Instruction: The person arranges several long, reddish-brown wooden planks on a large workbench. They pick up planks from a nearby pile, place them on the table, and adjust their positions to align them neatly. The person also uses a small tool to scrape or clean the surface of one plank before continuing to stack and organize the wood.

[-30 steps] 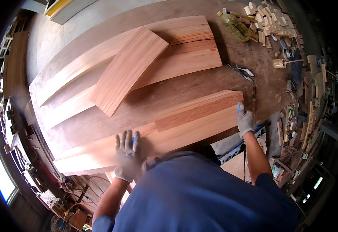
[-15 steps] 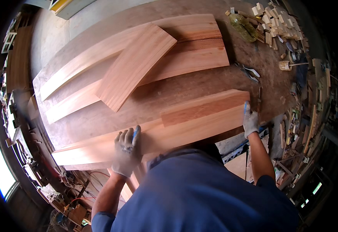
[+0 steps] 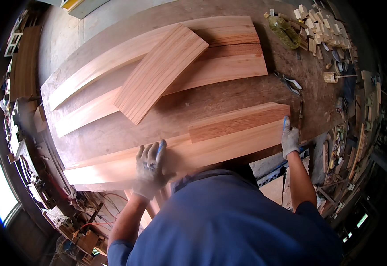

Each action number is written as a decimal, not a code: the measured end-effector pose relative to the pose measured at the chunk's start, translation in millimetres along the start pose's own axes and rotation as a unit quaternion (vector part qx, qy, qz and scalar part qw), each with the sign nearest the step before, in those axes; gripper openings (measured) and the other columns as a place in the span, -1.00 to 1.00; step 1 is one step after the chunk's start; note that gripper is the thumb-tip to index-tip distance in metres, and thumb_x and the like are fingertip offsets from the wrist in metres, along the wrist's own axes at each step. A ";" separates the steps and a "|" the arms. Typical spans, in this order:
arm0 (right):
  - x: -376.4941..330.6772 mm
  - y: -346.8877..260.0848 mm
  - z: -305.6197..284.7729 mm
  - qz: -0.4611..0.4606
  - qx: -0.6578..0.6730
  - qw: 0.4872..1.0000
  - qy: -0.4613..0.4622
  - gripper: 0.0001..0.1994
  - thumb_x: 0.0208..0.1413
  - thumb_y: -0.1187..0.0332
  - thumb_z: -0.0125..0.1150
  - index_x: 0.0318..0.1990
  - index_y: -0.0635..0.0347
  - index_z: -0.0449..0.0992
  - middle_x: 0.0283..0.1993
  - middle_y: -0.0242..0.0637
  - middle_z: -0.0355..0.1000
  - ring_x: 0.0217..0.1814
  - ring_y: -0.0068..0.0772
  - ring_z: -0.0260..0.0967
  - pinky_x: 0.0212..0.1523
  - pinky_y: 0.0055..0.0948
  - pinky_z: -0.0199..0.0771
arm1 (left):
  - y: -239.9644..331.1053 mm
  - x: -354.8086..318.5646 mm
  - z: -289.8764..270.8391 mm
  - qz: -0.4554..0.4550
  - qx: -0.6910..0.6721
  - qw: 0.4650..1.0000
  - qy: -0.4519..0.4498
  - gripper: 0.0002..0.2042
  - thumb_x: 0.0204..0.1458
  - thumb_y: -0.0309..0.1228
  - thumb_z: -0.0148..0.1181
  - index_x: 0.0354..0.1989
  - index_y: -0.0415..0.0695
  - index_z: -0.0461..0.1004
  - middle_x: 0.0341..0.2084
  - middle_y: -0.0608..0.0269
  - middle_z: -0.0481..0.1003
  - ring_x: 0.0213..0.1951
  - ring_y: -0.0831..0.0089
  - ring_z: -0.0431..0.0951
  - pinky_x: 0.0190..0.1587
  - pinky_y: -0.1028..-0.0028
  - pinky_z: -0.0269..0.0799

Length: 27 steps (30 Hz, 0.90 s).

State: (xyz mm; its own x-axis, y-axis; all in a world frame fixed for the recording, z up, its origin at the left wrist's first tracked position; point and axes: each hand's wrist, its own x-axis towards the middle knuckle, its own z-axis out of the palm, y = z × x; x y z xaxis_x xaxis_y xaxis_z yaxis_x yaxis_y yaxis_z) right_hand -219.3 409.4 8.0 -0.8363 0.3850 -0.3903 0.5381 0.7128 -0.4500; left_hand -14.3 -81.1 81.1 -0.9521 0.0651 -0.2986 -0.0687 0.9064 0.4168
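We lay our left hand point(image 3: 150, 170), fingers extended, on the long board point(image 3: 237, 144) along the near edge of the desk point(image 3: 229, 94); our right hand point(image 3: 290, 140) touches the board's right end, its grip unclear.

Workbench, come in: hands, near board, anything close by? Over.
Left hand open on near board; right hand at its right end. Board along near edge of table. Pliers-like tool beyond right hand.
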 end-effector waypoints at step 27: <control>-5.0 4.1 9.0 -0.092 0.071 0.992 0.058 -0.42 0.32 -0.21 0.35 -0.33 0.26 0.63 -0.48 -0.25 0.51 -0.38 -0.37 0.38 -0.21 -0.17 0.49 | 53.7 120.5 28.4 0.005 -0.241 0.970 0.023 -0.44 0.02 -0.25 0.61 0.16 -0.28 0.64 0.08 -0.16 0.67 0.11 -0.02 0.71 0.18 0.19 0.62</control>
State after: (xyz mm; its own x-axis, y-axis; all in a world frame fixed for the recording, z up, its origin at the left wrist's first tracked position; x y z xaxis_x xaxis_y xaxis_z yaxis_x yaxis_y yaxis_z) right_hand -211.9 405.1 1.0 -0.9236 0.3272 -0.1999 0.3782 0.6912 -0.6159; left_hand -124.2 -12.7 43.1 -0.9651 0.0440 -0.2580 -0.1800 0.6042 0.7762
